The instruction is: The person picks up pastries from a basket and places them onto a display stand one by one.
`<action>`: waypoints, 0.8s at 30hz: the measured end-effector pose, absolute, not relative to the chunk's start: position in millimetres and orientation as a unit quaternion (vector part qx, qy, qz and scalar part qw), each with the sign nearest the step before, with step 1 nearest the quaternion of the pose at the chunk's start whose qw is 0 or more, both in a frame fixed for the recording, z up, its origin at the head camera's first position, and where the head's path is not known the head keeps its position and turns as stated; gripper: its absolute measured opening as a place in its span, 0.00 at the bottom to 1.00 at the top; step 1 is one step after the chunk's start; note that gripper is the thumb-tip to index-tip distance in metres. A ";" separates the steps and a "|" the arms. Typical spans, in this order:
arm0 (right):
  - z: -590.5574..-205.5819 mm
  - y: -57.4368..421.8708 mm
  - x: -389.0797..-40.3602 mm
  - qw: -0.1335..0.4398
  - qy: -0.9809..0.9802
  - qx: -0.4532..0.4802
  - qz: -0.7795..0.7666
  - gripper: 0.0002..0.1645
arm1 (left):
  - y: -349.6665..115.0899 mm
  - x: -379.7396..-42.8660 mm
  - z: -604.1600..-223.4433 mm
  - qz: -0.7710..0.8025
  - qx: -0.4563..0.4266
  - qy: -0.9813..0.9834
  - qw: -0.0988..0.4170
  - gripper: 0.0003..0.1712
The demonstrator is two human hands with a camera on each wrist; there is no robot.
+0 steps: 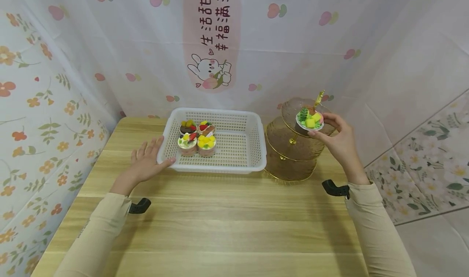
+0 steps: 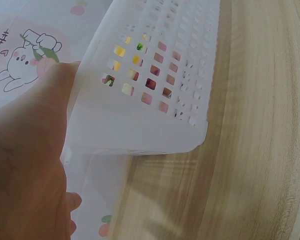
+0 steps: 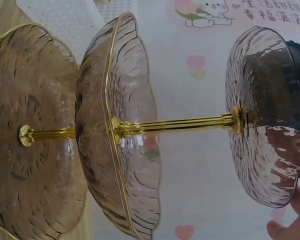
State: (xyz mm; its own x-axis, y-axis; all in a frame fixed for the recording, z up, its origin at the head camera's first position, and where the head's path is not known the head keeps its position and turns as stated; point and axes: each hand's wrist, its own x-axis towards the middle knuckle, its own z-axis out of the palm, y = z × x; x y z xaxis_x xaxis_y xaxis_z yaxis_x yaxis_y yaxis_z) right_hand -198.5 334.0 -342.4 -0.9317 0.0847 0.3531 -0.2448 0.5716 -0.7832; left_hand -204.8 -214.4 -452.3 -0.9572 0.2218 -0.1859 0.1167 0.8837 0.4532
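My right hand (image 1: 338, 138) grips a dark toy dessert cup (image 1: 309, 119) topped with yellow cubes and green leaves, thumb and fingers at its side. The cup is at the top tier of a three-tier stand (image 1: 289, 169) of clear brownish plates with gold posts. In the right wrist view the cup's dark body shows through the top plate (image 3: 262, 155), and fingertips appear past its rim. My left hand (image 1: 144, 162) rests at the left end of a white plastic basket (image 1: 234, 169), fingers spread and thumb at the front corner. Several toy dessert cups (image 1: 207, 145) stand in the basket's left part.
The basket and stand are side by side near the back edge of a wooden table (image 1: 227, 224). Behind them hangs a white curtain (image 1: 146, 37) with printed hearts and a rabbit. A floral cloth (image 1: 40, 118) hangs at the left.
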 end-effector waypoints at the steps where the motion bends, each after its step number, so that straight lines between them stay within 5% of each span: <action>1: -342.7 334.3 -198.2 0.179 -0.868 0.047 0.462 0.37 | -214.4 -204.7 -452.3 0.224 0.088 0.964 0.117 0.57; 18: -347.5 334.5 -193.7 0.205 -0.873 0.047 0.439 0.42 | -215.0 -203.7 -451.9 0.224 0.083 0.964 0.122 0.58; 24: -352.4 314.4 -171.5 0.341 -0.824 0.054 0.449 0.39 | -214.6 -204.0 -453.2 0.226 0.083 0.963 0.117 0.57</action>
State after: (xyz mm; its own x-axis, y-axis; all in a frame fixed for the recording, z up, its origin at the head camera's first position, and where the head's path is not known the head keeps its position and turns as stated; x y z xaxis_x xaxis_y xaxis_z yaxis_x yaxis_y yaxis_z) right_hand -171.5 314.4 -352.4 -0.7611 0.2179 0.6110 -0.3952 0.5911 -0.7032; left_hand -204.0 -214.6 -453.2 -0.9590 0.2127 -0.1873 0.1070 0.8838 0.4554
